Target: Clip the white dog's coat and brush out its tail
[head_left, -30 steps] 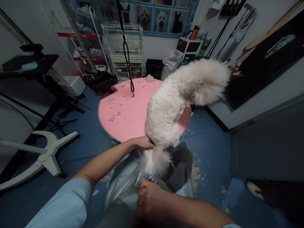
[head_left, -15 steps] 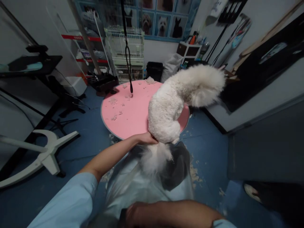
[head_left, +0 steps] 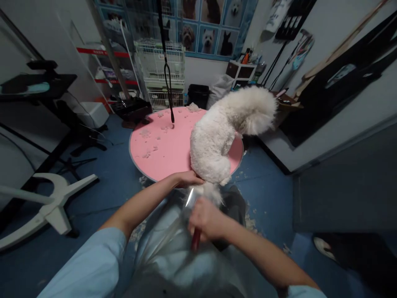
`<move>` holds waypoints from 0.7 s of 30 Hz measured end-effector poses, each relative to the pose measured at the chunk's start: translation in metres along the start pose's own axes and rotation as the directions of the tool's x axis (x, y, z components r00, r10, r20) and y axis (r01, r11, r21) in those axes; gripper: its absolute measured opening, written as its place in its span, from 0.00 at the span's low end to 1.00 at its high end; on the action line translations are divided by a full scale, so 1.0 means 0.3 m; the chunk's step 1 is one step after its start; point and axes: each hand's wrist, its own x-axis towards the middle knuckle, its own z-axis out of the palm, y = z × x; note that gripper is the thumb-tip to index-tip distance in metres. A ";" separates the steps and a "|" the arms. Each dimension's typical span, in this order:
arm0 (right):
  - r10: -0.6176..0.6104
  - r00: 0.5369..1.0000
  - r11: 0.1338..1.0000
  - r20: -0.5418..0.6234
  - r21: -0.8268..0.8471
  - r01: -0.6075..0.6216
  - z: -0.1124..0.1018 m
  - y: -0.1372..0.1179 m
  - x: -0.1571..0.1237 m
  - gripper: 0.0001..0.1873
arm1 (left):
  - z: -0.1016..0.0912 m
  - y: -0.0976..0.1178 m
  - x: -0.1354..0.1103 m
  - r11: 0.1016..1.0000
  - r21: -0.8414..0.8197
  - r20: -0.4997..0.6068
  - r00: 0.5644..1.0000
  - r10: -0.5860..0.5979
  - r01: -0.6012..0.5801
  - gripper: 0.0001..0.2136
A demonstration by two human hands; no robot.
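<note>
A fluffy white dog (head_left: 217, 136) stands on a round pink table (head_left: 161, 153), its rear toward me and its head (head_left: 254, 109) turned away to the right. My left hand (head_left: 186, 179) is closed on the dog's hindquarters at the base of the tail (head_left: 211, 191), which hangs over the table's near edge. My right hand (head_left: 206, 218) is closed on a comb (head_left: 194, 215) with a red handle; its metal end reaches the tail fur.
Clumps of cut fur lie on the table and on the blue floor (head_left: 266, 194). A black grooming loop (head_left: 169, 82) hangs over the table. Wire cages (head_left: 161, 70) stand behind, a white stand base (head_left: 52, 203) at left, a black stand (head_left: 46, 95) farther left.
My right hand dropped out of the tail fur toward my lap, then rose again with the red-handled comb to the tail. My left hand stayed on the dog's rear.
</note>
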 end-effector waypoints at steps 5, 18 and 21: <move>-0.161 0.985 0.986 0.064 0.057 0.158 0.011 -0.019 -0.010 0.09 | 0.004 -0.001 -0.003 1.000 0.003 -0.076 0.997 -0.020 0.020 0.16; -0.267 0.961 0.959 0.065 0.112 0.259 0.016 -0.004 0.015 0.12 | -0.001 -0.001 -0.002 0.999 0.001 -0.120 0.992 -0.037 0.037 0.16; 0.052 0.998 0.995 0.018 -0.081 -0.050 0.001 0.058 0.015 0.13 | -0.006 -0.009 -0.002 0.998 0.014 -0.139 0.988 -0.059 0.061 0.13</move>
